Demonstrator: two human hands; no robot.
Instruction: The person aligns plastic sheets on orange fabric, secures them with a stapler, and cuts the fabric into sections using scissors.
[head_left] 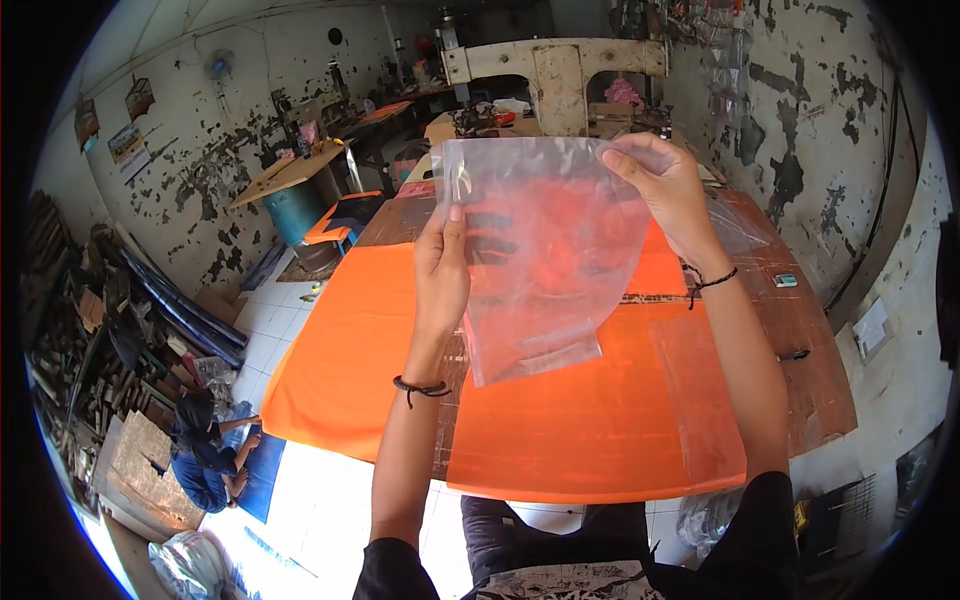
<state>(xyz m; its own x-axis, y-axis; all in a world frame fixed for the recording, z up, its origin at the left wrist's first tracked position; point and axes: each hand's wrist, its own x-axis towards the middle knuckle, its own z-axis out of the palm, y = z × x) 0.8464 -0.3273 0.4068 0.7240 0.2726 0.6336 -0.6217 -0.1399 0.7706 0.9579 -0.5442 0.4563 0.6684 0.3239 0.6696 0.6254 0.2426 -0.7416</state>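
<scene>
Between my two hands hangs a clear plastic sheet (560, 250), slightly crumpled, its lower edge slanting above the table. My left hand (442, 258) pinches its upper left side, thumb in front and fingers showing through the plastic. The upper right corner is gripped by my right hand (655, 185), thumb on the near side. Behind and below the plastic, an orange sheet (570, 430) lies on the brown table top. Another orange sheet (345, 340) covers the table's left part and hangs over its edge. Whether the plastic is one layer or a bag, I cannot tell.
A large cream metal machine frame (560, 85) stands at the table's far end. On the right of the table lie a small box (786, 281) and a dark slim tool (795, 355). At lower left a person (205, 455) crouches over a blue sheet (265, 470) on the floor.
</scene>
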